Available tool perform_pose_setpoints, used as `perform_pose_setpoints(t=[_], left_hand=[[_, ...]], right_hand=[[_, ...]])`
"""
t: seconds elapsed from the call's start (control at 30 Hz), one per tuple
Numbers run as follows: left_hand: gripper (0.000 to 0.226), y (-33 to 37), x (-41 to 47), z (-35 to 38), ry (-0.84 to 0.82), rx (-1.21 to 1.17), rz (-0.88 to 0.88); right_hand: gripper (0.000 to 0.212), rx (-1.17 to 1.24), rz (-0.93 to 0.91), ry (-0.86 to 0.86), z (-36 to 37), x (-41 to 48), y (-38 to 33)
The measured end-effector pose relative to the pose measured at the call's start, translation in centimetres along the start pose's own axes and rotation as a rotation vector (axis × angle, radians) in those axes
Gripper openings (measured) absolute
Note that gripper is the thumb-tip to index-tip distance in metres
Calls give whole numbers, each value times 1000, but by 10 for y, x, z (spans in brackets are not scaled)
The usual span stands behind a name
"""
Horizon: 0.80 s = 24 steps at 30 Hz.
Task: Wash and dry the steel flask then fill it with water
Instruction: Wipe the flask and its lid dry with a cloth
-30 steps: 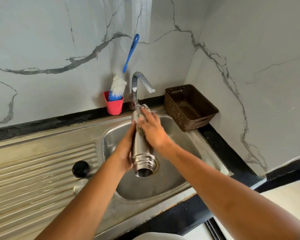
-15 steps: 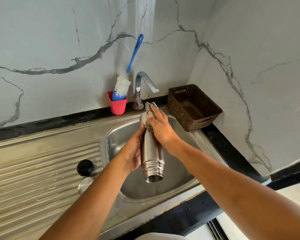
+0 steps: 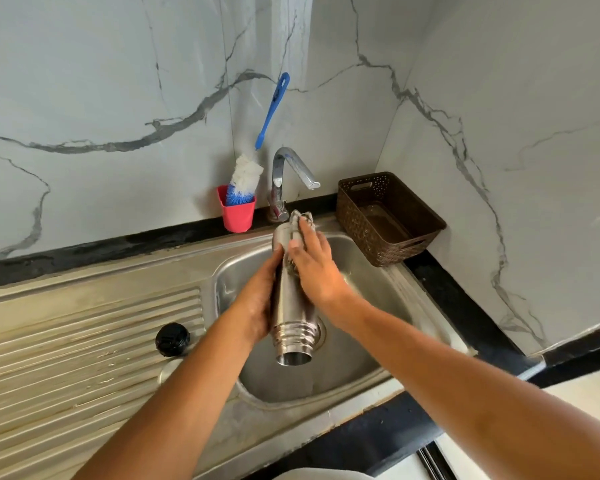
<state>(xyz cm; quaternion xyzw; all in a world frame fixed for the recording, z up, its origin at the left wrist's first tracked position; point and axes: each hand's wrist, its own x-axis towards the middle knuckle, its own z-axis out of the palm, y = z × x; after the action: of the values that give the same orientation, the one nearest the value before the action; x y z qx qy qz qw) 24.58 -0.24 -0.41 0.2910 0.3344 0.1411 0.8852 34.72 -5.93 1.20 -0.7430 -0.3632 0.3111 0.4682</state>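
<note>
While it hangs over the stainless steel sink basin (image 3: 361, 368), the cylindrical steel flask (image 3: 293, 313) is gripped by the left hand (image 3: 257, 303); the right hand (image 3: 314, 268) clasps a crumpled grey cloth (image 3: 300, 218) around its far end.

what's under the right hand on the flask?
A grey cloth, held by the right hand against the steel flask; its end sticks out beyond the hand. The palm covers the rest. The left hand grips the flask's other side.
</note>
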Motion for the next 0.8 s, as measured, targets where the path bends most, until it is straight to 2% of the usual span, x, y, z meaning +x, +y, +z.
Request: perform_pose_setpoints(t=[0.07,0.13,0.17,0.27,0.37,0.43,0.47,0.57,0.63,0.7,0.8], left_hand=[[68,6,11,-12,108,42,27],[77,10,16,-21,198,129,48],[79,9,16,-21,185,176,52],[78,1,2,-2,30,260,-1],[72,-8,-8,10,-31,411,41],[62,-11,-11,7,-4,690,141],[60,-12,-13,5,5,867,194],[85,-14,-11,8,38,1613,421],[88,-16,-5,12,119,1950,596],[99,-11,5,7,202,2016,621],[132,-6,14,-7,275,1942,517]], right_hand=[[64,-153,-102,-93,15,-37,12],[61,-234,-118,-180,25,-63,22],[60,-224,-123,-172,24,-64,22],[56,-230,-106,-6,8,-29,11],[47,-461,-206,-16,-26,5,-3],[40,-490,-274,-128,-52,14,-9],[36,-522,-232,-210,-62,17,-14],[35,-942,-29,-465,-78,31,-28],[32,-1024,69,-490,-81,38,-20],[27,-1056,-12,-353,-78,29,-2],[35,-911,-276,15,-56,-16,31]])
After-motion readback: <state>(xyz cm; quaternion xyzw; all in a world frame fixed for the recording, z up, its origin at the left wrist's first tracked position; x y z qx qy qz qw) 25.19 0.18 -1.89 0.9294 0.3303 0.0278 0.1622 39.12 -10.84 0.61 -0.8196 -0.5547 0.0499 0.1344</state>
